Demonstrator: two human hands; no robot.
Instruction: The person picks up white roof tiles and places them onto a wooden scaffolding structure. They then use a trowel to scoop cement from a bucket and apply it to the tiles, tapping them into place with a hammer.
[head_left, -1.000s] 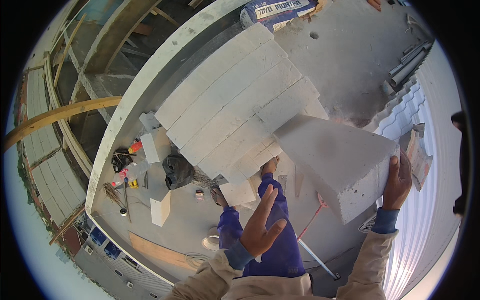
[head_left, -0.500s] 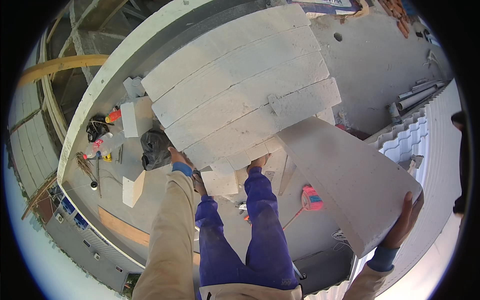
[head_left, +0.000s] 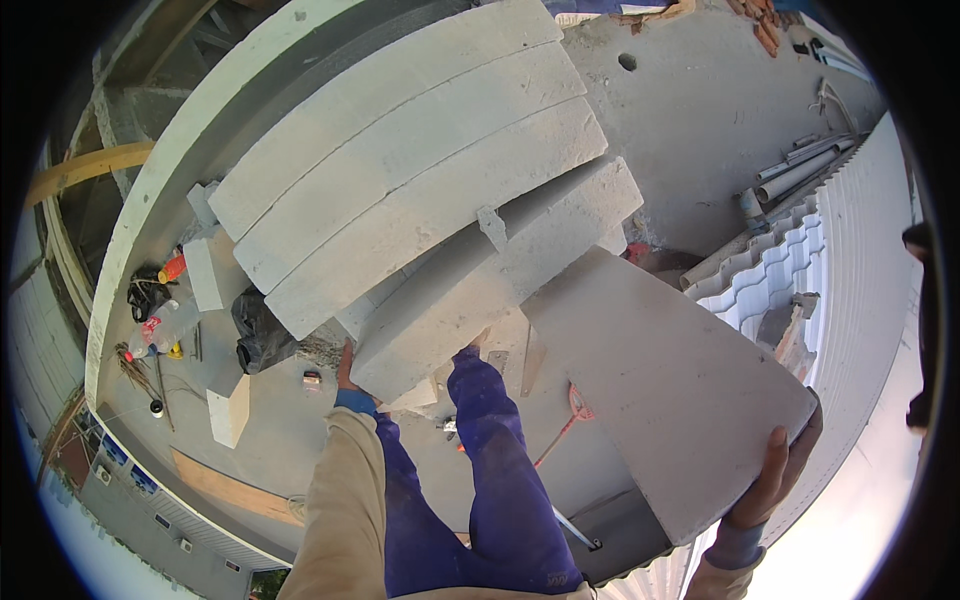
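Note:
My left hand presses against the left end of a long pale block, its fingers partly hidden behind that end. The block tilts away from the stack of pale blocks, with a dark wedge-shaped gap between them. A small chip stands at the gap's edge. On the right, my right hand grips the outer end of a broad grey block, thumb on its face and fingers round the edge. The grey block's inner end lies against the near side of the tilted block.
A black plastic bag, a clear bottle and block offcuts lie left, inside a low curved wall. A pink-headed tool is by my legs. White corrugated sheets and pipes are at right.
The nearest long block has swung away from the stack toward me, opening a gap behind it. My left hand has moved nearer with its end. The right hand keeps its hold on the grey block.

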